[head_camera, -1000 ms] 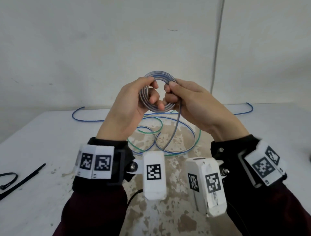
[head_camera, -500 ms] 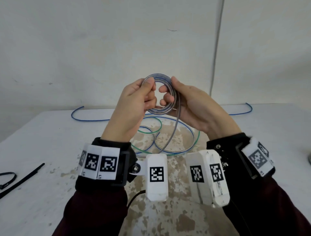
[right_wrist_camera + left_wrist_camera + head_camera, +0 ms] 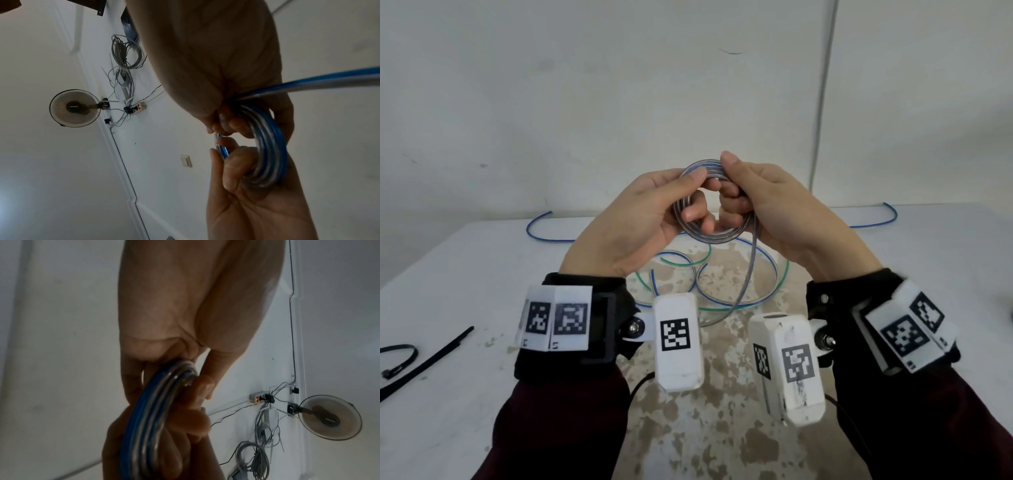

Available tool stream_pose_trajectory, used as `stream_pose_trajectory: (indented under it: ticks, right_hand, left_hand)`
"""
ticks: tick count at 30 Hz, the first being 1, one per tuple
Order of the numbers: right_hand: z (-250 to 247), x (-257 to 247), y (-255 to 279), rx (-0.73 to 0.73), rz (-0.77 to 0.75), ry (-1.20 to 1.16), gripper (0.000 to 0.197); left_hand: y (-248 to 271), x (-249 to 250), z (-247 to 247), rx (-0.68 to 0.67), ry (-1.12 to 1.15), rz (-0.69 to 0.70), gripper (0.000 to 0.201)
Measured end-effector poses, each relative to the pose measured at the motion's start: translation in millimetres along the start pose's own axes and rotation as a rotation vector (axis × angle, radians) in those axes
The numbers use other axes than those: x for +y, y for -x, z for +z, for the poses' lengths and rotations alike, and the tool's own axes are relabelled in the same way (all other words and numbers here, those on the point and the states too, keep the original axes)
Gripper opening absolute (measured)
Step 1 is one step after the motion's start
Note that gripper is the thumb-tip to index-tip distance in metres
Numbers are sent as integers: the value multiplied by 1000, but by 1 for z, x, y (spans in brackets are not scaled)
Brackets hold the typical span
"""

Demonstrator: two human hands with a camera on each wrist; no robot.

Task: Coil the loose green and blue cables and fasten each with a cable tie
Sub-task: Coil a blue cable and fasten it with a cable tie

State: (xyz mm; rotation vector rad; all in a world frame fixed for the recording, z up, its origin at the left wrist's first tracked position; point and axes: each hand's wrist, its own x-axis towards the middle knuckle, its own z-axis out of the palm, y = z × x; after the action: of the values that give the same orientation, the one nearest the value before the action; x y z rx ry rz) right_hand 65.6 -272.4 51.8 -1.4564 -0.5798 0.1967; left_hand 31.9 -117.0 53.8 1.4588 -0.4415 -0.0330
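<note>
Head view: both hands raised above the table (image 3: 465,274), sharing 1 small coil of blue cable (image 3: 714,236). Left hand (image 3: 640,226) on the coil's left side, thumb pressed over the top strands, fingers curled through the ring's middle. Right hand (image 3: 774,212) on the right side, thumb on top of the strands, fingers curled round them from behind. From the right hand, 1 loose run of the same cable hanging down to the tabletop and joining the uncoiled loops there. Green cable (image 3: 786,274) lying in loose curves on the table under the hands, tangled with the blue loops. More blue cable trailing along the table's far edge, left and right. 2 black cable ties (image 3: 428,363) at the table's left edge, well apart from the hands, 1 bent into a loop, 1 straight.

Left wrist view: coil (image 3: 148,418) of several blue and clear strands, packed side by side, pinched between thumb and fingers.

Right wrist view: coil (image 3: 269,146) gripped in the right hand, the left hand's fingers (image 3: 228,165) hooked into it from below, the free run of cable leaving toward the right edge.
</note>
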Motion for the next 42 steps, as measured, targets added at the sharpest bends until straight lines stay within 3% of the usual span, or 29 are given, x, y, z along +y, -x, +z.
stream_pose_trajectory:
  ticks: [3,7,12,15,17,22,27,31,36,42]
  right_hand:
    - [4,1,0,21,-35,26,42]
    - [7,3,-4,66,-69,-5,40]
    - [3,-3,-2,15,-5,-219,42]
    - [5,-1,-4,35,1,-262,42]
    - [3,0,-5,70,-30,-251,40]
    - [-11,-4,1,55,-43,-38,39]
    - [-10,-6,3,-16,-42,117,39]
    - [-3,-4,2,41,-48,85,38]
    - [-1,-3,2,-46,-122,-93,33]
    - [0,-3,1,-61,-111,-251,33]
  left_hand:
    - [1,1,-3,15,-40,39,26]
    - [-7,-4,9,223,-116,164,28]
    - [-13,-9,17,358,-40,282,28]
    - [-15,-10,22,417,24,282,30]
    - [-16,-10,25,366,101,225,30]
    - [-11,-7,22,74,142,40,24]
    - [-5,-6,10,13,56,1,20]
    - [-9,-8,8,181,-24,170,26]
    - [-16,-7,18,481,187,396,30]
    - [-18,-7,21,433,271,343,32]
